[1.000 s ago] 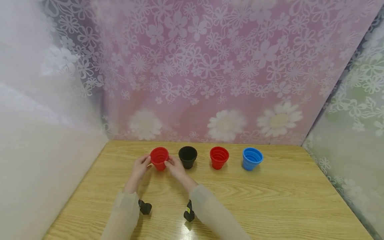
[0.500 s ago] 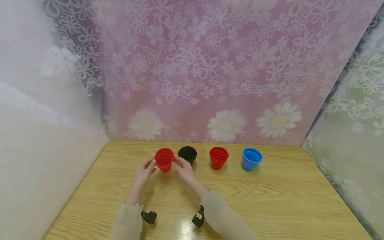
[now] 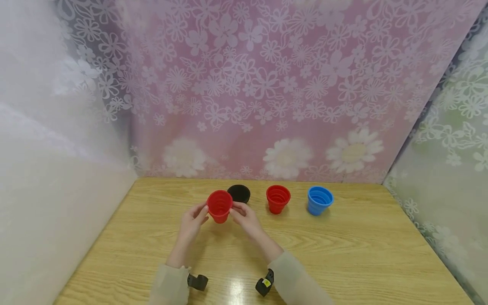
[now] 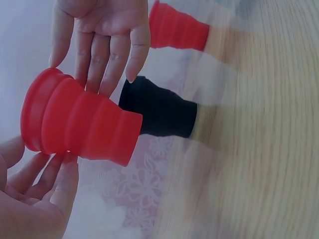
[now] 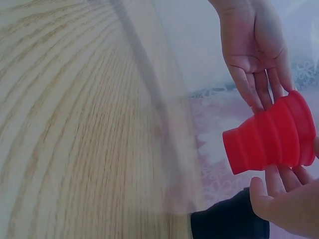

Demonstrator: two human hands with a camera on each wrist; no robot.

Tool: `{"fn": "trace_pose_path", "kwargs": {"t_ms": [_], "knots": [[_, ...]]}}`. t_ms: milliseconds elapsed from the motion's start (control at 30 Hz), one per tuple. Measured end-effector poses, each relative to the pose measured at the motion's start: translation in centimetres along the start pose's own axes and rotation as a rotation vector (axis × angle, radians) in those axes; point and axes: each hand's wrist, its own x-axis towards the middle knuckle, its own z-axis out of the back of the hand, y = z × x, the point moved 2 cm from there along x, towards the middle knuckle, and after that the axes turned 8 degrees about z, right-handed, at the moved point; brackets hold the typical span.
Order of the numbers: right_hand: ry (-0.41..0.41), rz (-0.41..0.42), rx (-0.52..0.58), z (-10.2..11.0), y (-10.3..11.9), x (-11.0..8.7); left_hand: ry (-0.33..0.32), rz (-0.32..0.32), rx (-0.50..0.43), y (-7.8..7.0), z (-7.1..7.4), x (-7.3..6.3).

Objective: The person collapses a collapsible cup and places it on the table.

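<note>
Red and ringed, the cup (image 3: 220, 206) between your hands is lifted off the counter (image 3: 343, 250), mouth up, its stepped inner wall lit and visible. Your left hand (image 3: 193, 220) grips one side near the rim, thumb in front and fingers behind; your right hand (image 3: 246, 219) grips the opposite side in the same way. Just behind, toward your right, stands the black cup (image 3: 239, 194), upright, its interior too dark to read and its lower part hidden by your right hand; whether your fingers touch it, you cannot tell from these views. Further right, the other red cup (image 3: 278, 200) and then the blue cup (image 3: 320, 201) stand upright and apart, both showing stepped inner walls. These three standing cups form a row near the counter's back edge, where a pink flowered sheet (image 3: 267, 84) rises. To your left, the counter ends at a pale sheet (image 3: 68, 178), well apart from your left hand; to your right, past the blue cup, it runs on to a white-flowered sheet (image 3: 450, 169). Your room is widest in front of the row, where wood grain stretches toward you, and a strip of wood separates the black cup from the other red cup.
</note>
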Motion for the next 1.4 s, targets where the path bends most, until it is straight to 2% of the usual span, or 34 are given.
{"fn": "trace_pose_path", "kwargs": {"t_ms": [267, 533, 767, 900, 1067, 1267, 1400], "knots": [[-0.06, 0.009, 0.009, 1.9, 0.4, -1.1, 0.081, -0.069, 0.03, -0.4, -1.6, -0.8], [-0.12, 0.029, -0.027, 4.1, 1.0, -2.5, 0.169, -0.103, 0.025, -0.2, -3.4, -1.3], [-0.158, 0.016, -0.061, 6.1, 1.2, -3.5, 0.248, -0.142, 0.062, -2.7, -5.0, -3.5], [-0.172, 0.001, -0.088, 7.0, 1.4, -3.9, 0.303, -0.185, 0.066, -2.6, -5.6, -3.5], [-0.184, 0.003, -0.107, 7.8, 1.7, -4.4, 0.356, -0.168, -0.002, -2.3, -6.4, -3.3], [-0.197, 0.019, -0.168, 8.7, 1.9, -5.1, 0.384, -0.156, 0.02, -2.1, -7.4, -3.5], [-0.177, 0.048, -0.18, 9.3, 2.0, -5.4, 0.39, -0.158, 0.015, -1.9, -7.9, -3.4]]}}
